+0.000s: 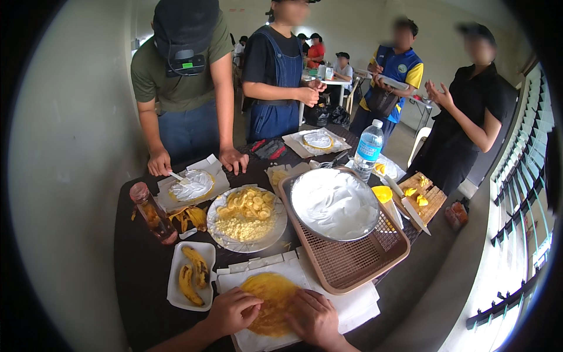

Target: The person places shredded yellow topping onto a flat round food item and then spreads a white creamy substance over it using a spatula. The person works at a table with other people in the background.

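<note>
A thin round yellow crepe (271, 293) lies on white paper (358, 302) in front of me. At its left edge, my left hand (233, 311) has curled fingers, thumb and fingertips close together. Whether the crepe's edge is pinched between them cannot be made out. On the opposite side, my right hand (316, 317) rests with fingers stretched over the crepe's right edge. Farther off stand a plate (275, 237) of sliced bananas (252, 205) and pale yellow crumbs (245, 229), and a big bowl of white cream (334, 202).
The bowl sits in a brown plastic basket (352, 276). A white tray (176, 293) holds two bananas (196, 267). Around them are a jar (153, 214), a water bottle (368, 149), a knife (417, 217) and a cutting board (435, 202). Across the table, a person's hand (159, 161) spreads cream.
</note>
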